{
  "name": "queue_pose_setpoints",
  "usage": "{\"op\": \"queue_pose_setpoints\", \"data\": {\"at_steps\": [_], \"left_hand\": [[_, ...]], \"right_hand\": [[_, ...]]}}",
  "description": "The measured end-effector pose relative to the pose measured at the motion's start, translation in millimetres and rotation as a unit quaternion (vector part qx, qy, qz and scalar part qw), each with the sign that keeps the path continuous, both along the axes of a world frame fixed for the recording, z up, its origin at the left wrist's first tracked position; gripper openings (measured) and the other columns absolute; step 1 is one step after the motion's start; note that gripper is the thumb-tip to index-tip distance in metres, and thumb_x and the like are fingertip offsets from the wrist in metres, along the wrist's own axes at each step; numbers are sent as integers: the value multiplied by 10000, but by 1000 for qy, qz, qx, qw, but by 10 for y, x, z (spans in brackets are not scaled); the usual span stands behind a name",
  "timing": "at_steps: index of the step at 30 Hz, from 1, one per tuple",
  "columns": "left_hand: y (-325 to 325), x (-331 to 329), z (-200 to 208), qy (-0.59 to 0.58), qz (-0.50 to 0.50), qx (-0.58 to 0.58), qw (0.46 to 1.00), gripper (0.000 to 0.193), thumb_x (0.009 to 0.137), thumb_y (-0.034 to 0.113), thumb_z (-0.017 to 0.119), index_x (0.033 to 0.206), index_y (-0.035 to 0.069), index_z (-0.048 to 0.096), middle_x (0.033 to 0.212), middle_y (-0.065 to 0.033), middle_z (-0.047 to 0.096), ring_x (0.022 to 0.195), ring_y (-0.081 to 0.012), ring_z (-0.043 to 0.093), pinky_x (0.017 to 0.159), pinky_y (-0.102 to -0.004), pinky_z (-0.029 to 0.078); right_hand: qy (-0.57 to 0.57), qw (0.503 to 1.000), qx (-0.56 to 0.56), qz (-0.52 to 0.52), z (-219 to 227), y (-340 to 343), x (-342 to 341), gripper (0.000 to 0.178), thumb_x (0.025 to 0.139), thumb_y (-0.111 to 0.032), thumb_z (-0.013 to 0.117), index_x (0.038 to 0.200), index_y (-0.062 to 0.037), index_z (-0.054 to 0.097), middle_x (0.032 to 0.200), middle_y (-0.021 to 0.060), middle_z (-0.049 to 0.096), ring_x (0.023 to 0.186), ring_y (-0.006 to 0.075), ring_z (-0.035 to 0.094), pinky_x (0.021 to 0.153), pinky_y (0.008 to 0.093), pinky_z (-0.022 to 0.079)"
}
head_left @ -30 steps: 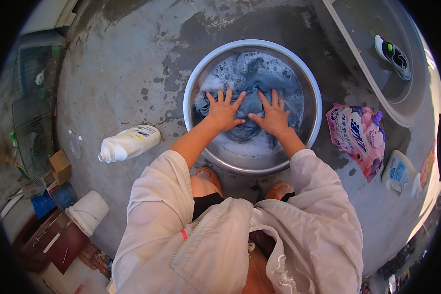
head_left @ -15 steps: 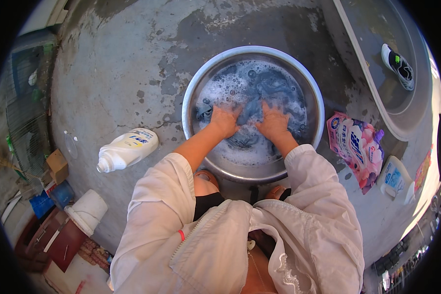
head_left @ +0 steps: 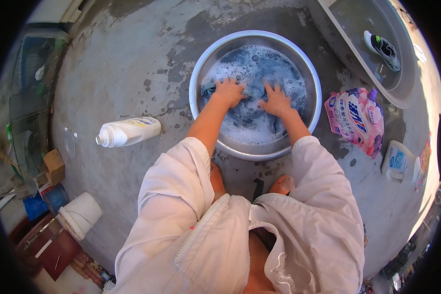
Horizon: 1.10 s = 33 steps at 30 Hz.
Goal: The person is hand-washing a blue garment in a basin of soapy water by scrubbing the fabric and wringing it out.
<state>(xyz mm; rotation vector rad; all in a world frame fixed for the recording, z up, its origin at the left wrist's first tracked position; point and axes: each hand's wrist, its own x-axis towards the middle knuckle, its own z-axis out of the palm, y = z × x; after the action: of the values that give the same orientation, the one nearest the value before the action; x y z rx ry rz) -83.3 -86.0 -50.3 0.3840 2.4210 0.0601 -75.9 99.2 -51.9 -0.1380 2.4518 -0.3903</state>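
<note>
A round metal basin (head_left: pixel 195 90) holds soapy water, with foam and bubbles over soaked blue-grey cloth (head_left: pixel 240 117). My left hand (head_left: pixel 230 92) rests on the left side of the wet cloth, fingers stretched forward. Beside it, my right hand (head_left: pixel 276 100) lies over the suds with its fingers spread. Neither hand is closed round the cloth. Some fingertips touch the foam, and the cloth's shape is partly hidden beneath it.
A white bottle (head_left: pixel 130 131) lies on the concrete at left. To the right are a pink detergent pouch (head_left: pixel 356 120) and a white jug (head_left: pixel 398 159). A shoe (head_left: pixel 382 50) sits in a large grey tub (head_left: pixel 402 93). A white bucket (head_left: pixel 81 215) is at lower left.
My hands have risen out of the suds, and more of the fingers now show. The view has shifted, so the basin appears higher in the picture.
</note>
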Motion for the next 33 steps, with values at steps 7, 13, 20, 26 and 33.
{"op": "queue_pose_setpoints", "data": {"at_steps": [7,13,20,26,33], "left_hand": [[-163,169,-115,111,148,191,964,390,869,436,480,1126,162,585,1100,-146,581,1022,-359,538,850,-434,428],[-16,-13,32,107,292,263,913,489,846,478,466,1023,49,622,1026,-189,616,996,-371,556,826,-446,435],[58,-124,88,57,409,314,855,554,819,458,455,962,-42,645,1069,-264,584,1036,-391,541,886,-434,404],[76,-84,114,24,429,352,832,546,805,418,483,979,-80,625,1093,-296,560,1059,-391,531,905,-412,385],[147,-302,685,-41,566,610,553,338,818,226,538,997,-54,598,1029,-166,601,936,-262,576,843,-350,436]], "right_hand": [[11,996,-71,-50,318,102,325,747,783,-311,633,1409,-190,245,1387,173,333,1242,342,384,986,419,363],[-18,996,-17,-90,264,171,813,879,771,-320,636,1441,-172,87,1321,245,385,1166,378,456,972,394,378],[73,965,-68,-241,28,-75,982,1107,712,-383,699,1415,-38,-83,1317,320,350,1181,403,433,984,393,359],[120,942,-116,-290,-204,32,1057,893,718,-394,693,1355,39,241,1264,284,438,1171,389,446,977,374,357],[5,670,-435,-601,64,-73,922,297,879,-318,537,1069,-93,574,1015,50,599,858,193,566,679,340,472]]}}
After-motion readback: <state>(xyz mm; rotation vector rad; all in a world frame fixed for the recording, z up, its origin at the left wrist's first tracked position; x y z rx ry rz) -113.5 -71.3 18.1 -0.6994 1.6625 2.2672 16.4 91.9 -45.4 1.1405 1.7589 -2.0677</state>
